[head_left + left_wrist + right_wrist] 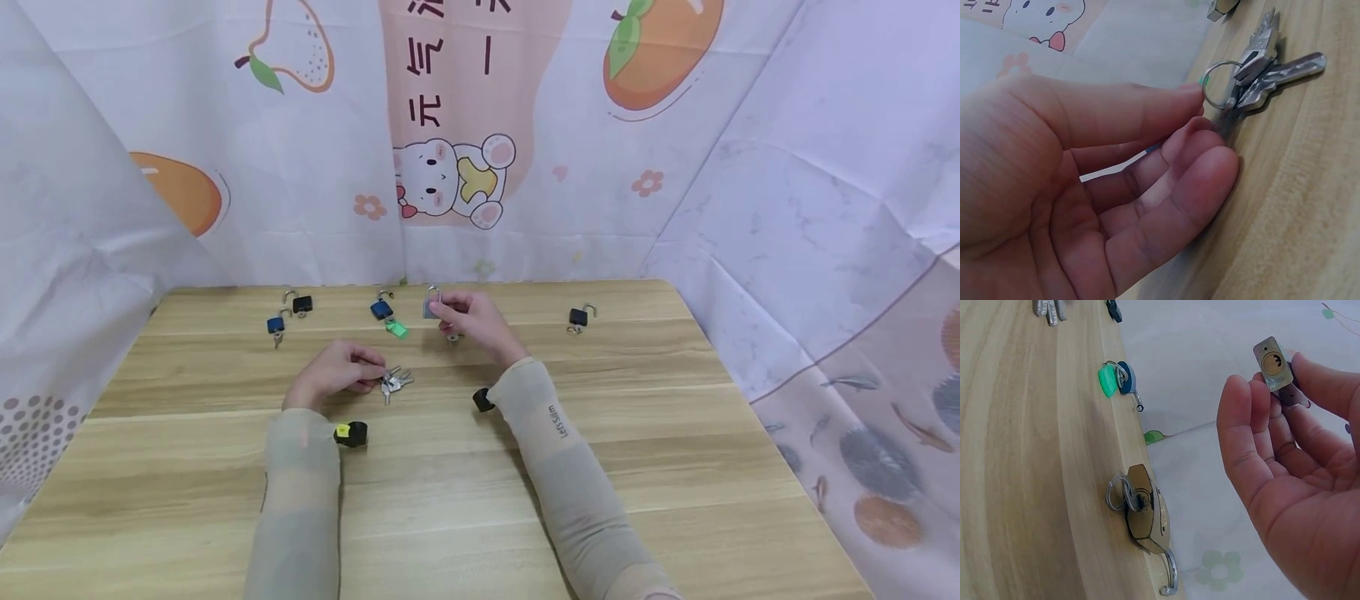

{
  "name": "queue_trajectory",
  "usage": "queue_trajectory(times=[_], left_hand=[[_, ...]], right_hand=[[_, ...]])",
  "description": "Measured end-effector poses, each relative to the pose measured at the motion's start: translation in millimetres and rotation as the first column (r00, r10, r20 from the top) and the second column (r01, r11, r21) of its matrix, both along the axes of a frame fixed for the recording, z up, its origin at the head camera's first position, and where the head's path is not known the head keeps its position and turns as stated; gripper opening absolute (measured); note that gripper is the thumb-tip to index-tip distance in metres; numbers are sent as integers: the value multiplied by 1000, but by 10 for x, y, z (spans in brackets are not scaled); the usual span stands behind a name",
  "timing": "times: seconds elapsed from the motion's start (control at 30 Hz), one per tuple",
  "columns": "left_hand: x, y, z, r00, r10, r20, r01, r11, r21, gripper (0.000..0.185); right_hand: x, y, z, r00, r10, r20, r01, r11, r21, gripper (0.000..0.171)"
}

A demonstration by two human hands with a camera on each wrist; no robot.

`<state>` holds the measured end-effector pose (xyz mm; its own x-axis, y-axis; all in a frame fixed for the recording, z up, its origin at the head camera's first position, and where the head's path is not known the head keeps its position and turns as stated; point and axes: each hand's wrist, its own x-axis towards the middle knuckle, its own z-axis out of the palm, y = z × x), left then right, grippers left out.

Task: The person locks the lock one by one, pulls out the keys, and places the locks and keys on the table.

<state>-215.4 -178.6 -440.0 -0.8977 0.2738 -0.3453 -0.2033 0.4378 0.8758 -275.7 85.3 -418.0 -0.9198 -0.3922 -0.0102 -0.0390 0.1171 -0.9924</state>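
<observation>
My left hand [341, 371] rests on the wooden table [450, 500], its fingertips [1194, 94] at the ring of a bunch of silver keys [395, 382] [1272, 65]. The keys lie flat on the wood and the ring stands up at the index fingertip; the thumb is hidden. My right hand [472, 323] is raised near the back of the table and pinches a small silver padlock [431, 304] [1274, 362], keyhole end facing the wrist camera. A brass padlock [1144, 512] with a key ring in it lies on the table under that hand.
Along the back lie a black padlock [302, 304], a blue padlock [276, 325], a blue padlock with a green tag [384, 312] [1119, 378] and a black padlock [578, 317] at the right. Printed cloth walls [787, 208] close in three sides.
</observation>
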Motion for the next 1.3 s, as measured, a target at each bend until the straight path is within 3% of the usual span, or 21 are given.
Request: queue_trajectory(times=[0.17, 0.4, 0.6, 0.93, 1.3], left_hand=[[14, 1, 18, 1000, 6, -13, -6, 1000, 5, 33], [-1, -9, 59, 989, 17, -148, -10, 999, 50, 39], [-28, -17, 82, 977, 78, -199, -49, 988, 149, 43], [-65, 26, 39, 977, 109, -182, -76, 981, 178, 37], [-65, 69, 30, 987, 160, -31, -152, 973, 171, 38]], right_hand=[[29, -54, -34, 1000, 10, 16, -11, 1000, 15, 32], [83, -272, -46, 990, -39, 132, 41, 999, -16, 32], [134, -532, -141, 972, -53, 230, 64, 997, -41, 32], [167, -674, -298, 969, -40, 242, 42, 999, -3, 23], [183, -763, -366, 979, -20, 202, -4, 993, 119, 29]])
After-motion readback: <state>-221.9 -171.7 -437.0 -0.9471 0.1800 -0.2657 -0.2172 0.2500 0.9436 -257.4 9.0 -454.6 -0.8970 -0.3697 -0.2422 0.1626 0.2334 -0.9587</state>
